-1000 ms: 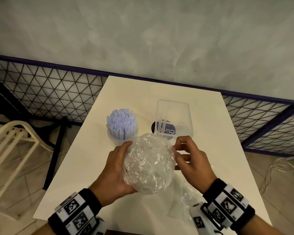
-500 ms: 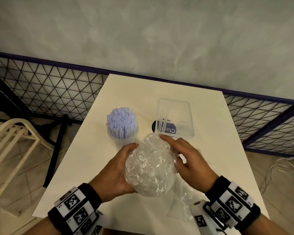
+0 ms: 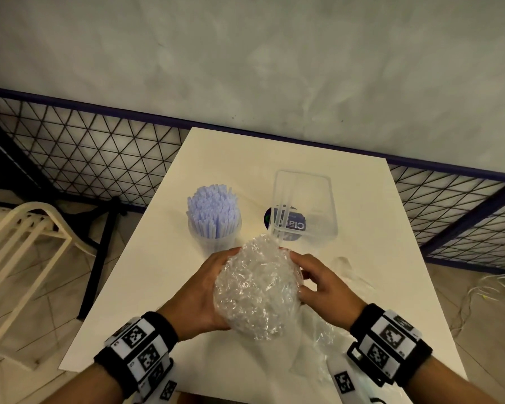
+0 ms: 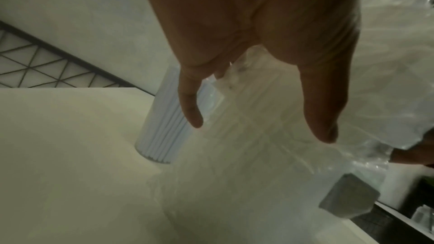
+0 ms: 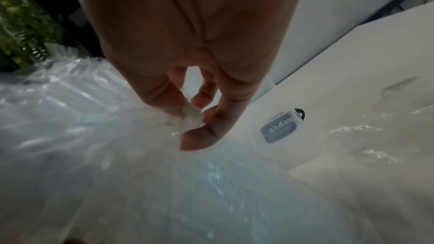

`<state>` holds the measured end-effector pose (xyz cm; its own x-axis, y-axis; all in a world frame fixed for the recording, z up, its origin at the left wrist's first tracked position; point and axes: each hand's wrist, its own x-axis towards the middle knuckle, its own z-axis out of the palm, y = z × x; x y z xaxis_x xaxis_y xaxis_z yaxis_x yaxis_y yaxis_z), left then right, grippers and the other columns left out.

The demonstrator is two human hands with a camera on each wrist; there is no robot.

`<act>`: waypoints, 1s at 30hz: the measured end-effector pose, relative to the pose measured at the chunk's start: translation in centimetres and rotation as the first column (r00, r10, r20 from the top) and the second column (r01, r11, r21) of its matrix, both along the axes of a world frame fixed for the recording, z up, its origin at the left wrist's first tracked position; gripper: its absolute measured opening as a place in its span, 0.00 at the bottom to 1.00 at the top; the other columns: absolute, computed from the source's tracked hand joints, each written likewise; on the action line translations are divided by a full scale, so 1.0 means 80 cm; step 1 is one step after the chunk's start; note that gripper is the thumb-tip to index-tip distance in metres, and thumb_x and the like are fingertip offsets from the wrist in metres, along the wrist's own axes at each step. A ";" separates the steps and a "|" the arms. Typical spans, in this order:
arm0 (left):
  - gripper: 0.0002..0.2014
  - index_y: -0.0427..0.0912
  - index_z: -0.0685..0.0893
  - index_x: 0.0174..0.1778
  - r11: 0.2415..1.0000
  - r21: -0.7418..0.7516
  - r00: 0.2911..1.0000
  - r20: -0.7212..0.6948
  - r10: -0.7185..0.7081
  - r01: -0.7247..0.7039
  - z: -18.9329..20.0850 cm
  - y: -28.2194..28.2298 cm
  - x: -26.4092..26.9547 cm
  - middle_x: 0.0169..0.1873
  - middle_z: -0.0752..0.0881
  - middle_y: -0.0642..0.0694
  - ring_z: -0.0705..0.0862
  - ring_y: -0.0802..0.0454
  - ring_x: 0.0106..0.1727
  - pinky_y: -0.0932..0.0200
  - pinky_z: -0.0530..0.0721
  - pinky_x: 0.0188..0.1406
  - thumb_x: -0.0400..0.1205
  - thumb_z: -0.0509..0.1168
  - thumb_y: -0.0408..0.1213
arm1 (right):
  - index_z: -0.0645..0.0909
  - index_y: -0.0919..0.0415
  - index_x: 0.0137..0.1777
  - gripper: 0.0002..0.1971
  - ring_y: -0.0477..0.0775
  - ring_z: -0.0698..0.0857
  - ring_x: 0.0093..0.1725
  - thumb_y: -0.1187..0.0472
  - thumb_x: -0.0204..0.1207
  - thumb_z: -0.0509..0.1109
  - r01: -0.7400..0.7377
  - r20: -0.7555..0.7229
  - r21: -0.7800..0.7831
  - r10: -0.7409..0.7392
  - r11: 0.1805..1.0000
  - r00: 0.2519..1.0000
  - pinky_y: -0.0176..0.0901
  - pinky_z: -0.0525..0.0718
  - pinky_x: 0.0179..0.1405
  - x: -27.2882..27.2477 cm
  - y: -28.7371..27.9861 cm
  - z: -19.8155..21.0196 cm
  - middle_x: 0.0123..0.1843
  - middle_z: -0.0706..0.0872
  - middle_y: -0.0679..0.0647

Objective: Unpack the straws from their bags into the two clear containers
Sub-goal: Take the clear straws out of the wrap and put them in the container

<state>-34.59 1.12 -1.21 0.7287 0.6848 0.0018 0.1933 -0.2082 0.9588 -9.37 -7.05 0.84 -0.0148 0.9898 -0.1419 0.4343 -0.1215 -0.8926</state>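
I hold a crinkled clear bag of straws (image 3: 257, 290) upright over the near middle of the white table (image 3: 274, 158). My left hand (image 3: 199, 290) curls round its left side; the wrist view shows the palm (image 4: 258, 25) against the plastic (image 4: 387, 62). My right hand (image 3: 321, 284) is on its right side, thumb and fingers (image 5: 211, 129) pinching a tuft of the bag (image 5: 192, 114). Behind stand a round clear container (image 3: 213, 228) full of pale blue straws (image 4: 164, 121) and a rectangular clear container (image 3: 303, 205) with a dark label (image 5: 279, 129).
Loose clear plastic (image 3: 321, 342) lies on the table under my right wrist. A white chair (image 3: 27, 243) stands on the floor at the left. A black mesh fence (image 3: 85, 153) runs behind the table. Cables (image 3: 496, 290) lie on the floor at right.
My right hand went from pinching the bag's top right corner, across its top, down to its right side. The left hand and the bag have stayed almost still.
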 end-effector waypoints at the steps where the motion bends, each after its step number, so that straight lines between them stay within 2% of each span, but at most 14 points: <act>1: 0.53 0.60 0.64 0.78 1.000 0.003 1.000 -0.001 0.012 -0.012 -0.003 0.000 0.001 0.75 0.71 0.56 0.72 0.60 0.77 0.58 0.72 0.78 0.61 0.87 0.39 | 0.68 0.27 0.76 0.35 0.44 0.79 0.61 0.60 0.72 0.66 -0.009 0.020 -0.004 0.009 1.000 1.000 0.34 0.85 0.49 0.001 -0.002 -0.002 0.62 0.75 0.54; 4: 0.55 0.73 0.62 0.75 0.998 0.034 0.998 -0.016 0.059 -0.059 -0.010 0.002 0.002 0.77 0.68 0.54 0.70 0.57 0.79 0.50 0.71 0.80 0.57 0.88 0.44 | 0.61 0.35 0.78 0.34 0.50 0.76 0.67 0.72 0.82 0.61 -0.051 0.046 -0.066 0.054 0.997 0.998 0.40 0.89 0.47 0.001 -0.004 -0.002 0.68 0.71 0.49; 6: 0.57 0.81 0.60 0.72 0.997 0.024 0.997 -0.031 0.070 -0.069 -0.012 0.004 0.003 0.79 0.65 0.53 0.68 0.57 0.81 0.49 0.70 0.81 0.55 0.88 0.45 | 0.60 0.34 0.79 0.33 0.42 0.80 0.66 0.71 0.85 0.57 -0.052 0.006 -0.109 0.053 0.993 0.999 0.41 0.90 0.47 -0.002 -0.006 0.005 0.73 0.73 0.37; 7: 0.57 0.83 0.60 0.71 0.998 -0.002 0.997 -0.035 0.063 -0.063 -0.012 0.004 0.003 0.78 0.67 0.56 0.70 0.59 0.79 0.51 0.71 0.79 0.56 0.88 0.43 | 0.62 0.33 0.78 0.33 0.38 0.84 0.61 0.72 0.85 0.55 -0.047 -0.026 -0.123 0.044 0.991 0.999 0.38 0.90 0.45 -0.004 -0.006 0.009 0.70 0.77 0.31; 10: 0.55 0.83 0.65 0.68 0.997 -0.066 0.998 -0.043 0.036 -0.039 -0.010 0.005 0.005 0.69 0.80 0.65 0.80 0.64 0.70 0.68 0.79 0.67 0.59 0.87 0.33 | 0.69 0.40 0.78 0.37 0.38 0.88 0.54 0.79 0.79 0.57 -0.015 -0.025 -0.127 0.012 0.992 1.000 0.35 0.87 0.41 0.000 -0.001 0.016 0.66 0.83 0.33; 12: 0.54 0.79 0.66 0.70 0.996 -0.071 0.998 -0.043 0.049 -0.052 -0.007 0.006 0.005 0.67 0.81 0.67 0.81 0.66 0.69 0.74 0.79 0.63 0.59 0.87 0.32 | 0.69 0.45 0.80 0.40 0.44 0.86 0.63 0.82 0.73 0.61 -0.025 -0.063 -0.136 0.017 0.990 0.998 0.34 0.86 0.45 0.006 0.003 0.019 0.72 0.81 0.36; 14: 0.54 0.73 0.66 0.73 0.994 -0.093 0.998 -0.028 0.057 -0.059 -0.005 0.008 0.003 0.68 0.81 0.65 0.81 0.65 0.69 0.72 0.79 0.65 0.60 0.87 0.31 | 0.65 0.46 0.83 0.45 0.44 0.80 0.73 0.82 0.69 0.67 -0.084 -0.130 -0.177 0.061 0.981 0.990 0.35 0.84 0.54 0.010 0.002 0.020 0.77 0.76 0.38; 16: 0.54 0.74 0.65 0.73 0.993 -0.102 0.998 -0.038 0.047 -0.051 -0.005 0.009 -0.001 0.68 0.81 0.65 0.81 0.65 0.70 0.71 0.79 0.66 0.61 0.86 0.31 | 0.57 0.38 0.84 0.52 0.38 0.79 0.71 0.81 0.68 0.71 -0.155 -0.166 -0.247 0.116 0.957 0.979 0.35 0.83 0.49 0.005 -0.002 0.019 0.77 0.75 0.35; 19: 0.54 0.87 0.64 0.65 0.996 -0.069 0.995 -0.085 0.046 -0.051 -0.005 0.010 0.000 0.66 0.81 0.70 0.81 0.68 0.68 0.73 0.78 0.64 0.60 0.86 0.33 | 0.49 0.29 0.83 0.57 0.30 0.79 0.64 0.76 0.68 0.76 -0.194 -0.159 -0.287 0.153 0.938 0.975 0.32 0.83 0.49 -0.005 -0.006 0.016 0.74 0.76 0.34; 22: 0.57 0.91 0.60 0.63 0.999 -0.023 0.991 -0.122 0.046 -0.049 -0.006 0.012 0.001 0.65 0.79 0.76 0.79 0.73 0.66 0.80 0.75 0.61 0.60 0.86 0.31 | 0.51 0.29 0.82 0.57 0.34 0.75 0.73 0.74 0.67 0.79 -0.176 -0.138 -0.270 0.143 0.947 0.980 0.42 0.87 0.59 -0.008 -0.002 0.021 0.75 0.74 0.32; 24: 0.58 0.90 0.59 0.66 0.999 -0.003 0.990 -0.139 0.037 -0.037 -0.007 0.012 0.002 0.66 0.78 0.75 0.79 0.72 0.68 0.80 0.74 0.62 0.61 0.86 0.32 | 0.54 0.31 0.82 0.56 0.35 0.77 0.71 0.74 0.66 0.80 -0.173 -0.115 -0.261 0.147 0.950 0.982 0.43 0.88 0.56 -0.007 0.001 0.029 0.73 0.75 0.32; 27: 0.53 0.85 0.62 0.68 0.998 -0.054 0.992 -0.119 0.035 -0.041 -0.005 0.010 0.001 0.67 0.80 0.68 0.80 0.66 0.69 0.69 0.77 0.68 0.58 0.86 0.42 | 0.56 0.34 0.83 0.55 0.37 0.79 0.69 0.72 0.65 0.81 -0.186 -0.074 -0.238 0.173 0.953 0.982 0.38 0.86 0.50 -0.006 0.003 0.038 0.71 0.78 0.34; 29: 0.52 0.83 0.64 0.68 0.995 -0.088 0.992 -0.117 0.041 -0.052 -0.004 0.010 0.000 0.66 0.82 0.65 0.82 0.64 0.68 0.62 0.78 0.69 0.57 0.85 0.44 | 0.52 0.34 0.83 0.60 0.38 0.75 0.74 0.62 0.60 0.87 -0.193 -0.046 -0.231 0.187 0.954 0.981 0.46 0.87 0.61 -0.011 0.002 0.039 0.76 0.73 0.32; 30: 0.52 0.83 0.64 0.68 0.994 -0.090 0.991 -0.125 0.043 -0.054 -0.003 0.010 0.001 0.65 0.82 0.67 0.82 0.65 0.67 0.64 0.78 0.68 0.57 0.86 0.43 | 0.49 0.35 0.84 0.64 0.39 0.72 0.77 0.56 0.57 0.90 -0.185 -0.024 -0.219 0.184 0.958 0.983 0.52 0.83 0.68 -0.015 0.002 0.039 0.79 0.69 0.32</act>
